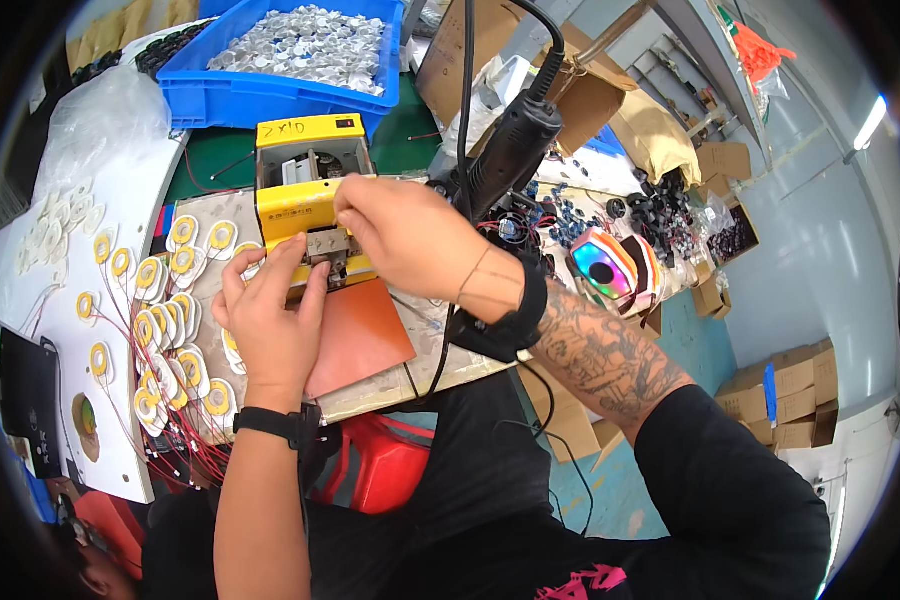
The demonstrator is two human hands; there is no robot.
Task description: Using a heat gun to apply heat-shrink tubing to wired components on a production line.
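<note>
A small yellow machine (pixel 300 203) with an open top stands in front of me on the worktable. A metal block (pixel 327 243) sits on its front, above an orange-brown sheet (pixel 362 335). My left hand (pixel 270 325) reaches up to the block, thumb and index finger bent at its left and lower side; whatever lies between them is hidden. Bent over the machine's right front, my right hand (pixel 395 235) has its fingers curled closed near the top of the block. What it grips, if anything, cannot be made out. White pads with yellow rings (pixel 170 325) and red wires lie left of my left hand.
Behind the machine stands a blue bin (pixel 270 100) of white pieces. A thick black cable grip (pixel 515 150) hangs close to my right hand. Farther right are a colourfully lit device (pixel 602 270) and loose parts. A red stool (pixel 385 465) is below the table.
</note>
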